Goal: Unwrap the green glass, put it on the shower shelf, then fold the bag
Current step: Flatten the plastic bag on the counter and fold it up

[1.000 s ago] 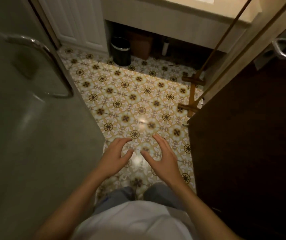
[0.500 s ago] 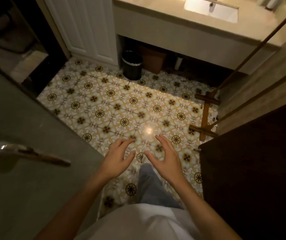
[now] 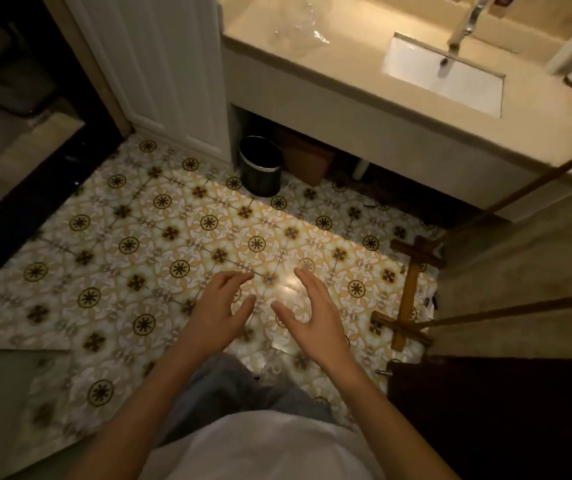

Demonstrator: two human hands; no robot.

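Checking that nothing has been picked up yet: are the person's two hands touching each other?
Apart. The head view shows patterned floor tile plainly between the left hand and the right hand, both open and empty.

Both hands hang empty over the patterned tile floor, the left hand and right hand near each other, fingers spread and slightly curled. Ahead, a black bin stands under the vanity counter, where a crumpled clear bag lies left of the white sink.
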